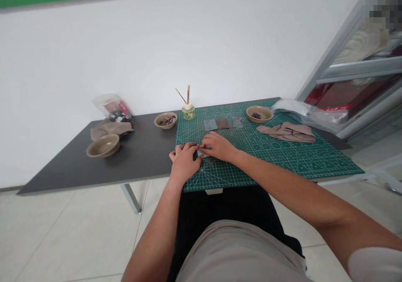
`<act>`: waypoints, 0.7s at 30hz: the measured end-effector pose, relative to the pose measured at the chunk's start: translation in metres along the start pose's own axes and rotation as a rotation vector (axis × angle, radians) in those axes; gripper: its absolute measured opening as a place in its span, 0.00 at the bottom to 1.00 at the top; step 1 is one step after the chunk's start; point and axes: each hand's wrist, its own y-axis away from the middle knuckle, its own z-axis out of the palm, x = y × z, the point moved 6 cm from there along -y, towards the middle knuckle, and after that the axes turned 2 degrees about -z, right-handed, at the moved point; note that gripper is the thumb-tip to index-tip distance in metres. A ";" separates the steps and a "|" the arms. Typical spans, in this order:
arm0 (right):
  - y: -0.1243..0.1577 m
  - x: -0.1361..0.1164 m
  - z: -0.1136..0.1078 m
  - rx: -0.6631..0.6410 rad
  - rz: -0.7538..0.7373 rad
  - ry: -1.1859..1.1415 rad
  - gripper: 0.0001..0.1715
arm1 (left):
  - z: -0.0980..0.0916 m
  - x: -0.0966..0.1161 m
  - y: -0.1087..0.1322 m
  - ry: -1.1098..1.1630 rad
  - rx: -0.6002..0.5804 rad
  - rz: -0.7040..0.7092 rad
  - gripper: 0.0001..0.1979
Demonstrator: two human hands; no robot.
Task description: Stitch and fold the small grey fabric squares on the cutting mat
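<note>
Over the left part of the green cutting mat (pixel 276 160), my left hand (pixel 186 158) and my right hand (pixel 220 147) meet at a small pale, translucent piece (pixel 204 152). The fingers of my left hand are bent at its left side, with the thumb against it. My right fingers are pinched together at its top edge. Behind the hands lie a light blue square (pixel 210 125), a brown square (pixel 222 124) and a clear square (pixel 238 122) in a row.
Beyond are a reed diffuser (pixel 189 112), a bowl of dark pieces (pixel 166 120) and another bowl (pixel 259 114). A brown cloth (pixel 287 132) and plastic wrap (pixel 309 112) lie right. At left are a bowl (pixel 103 146), a cloth (pixel 109 128) and a plastic container (pixel 112 105).
</note>
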 end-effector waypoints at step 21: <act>0.004 0.010 -0.009 -0.001 0.066 -0.061 0.06 | 0.000 -0.002 0.000 -0.017 0.017 -0.003 0.20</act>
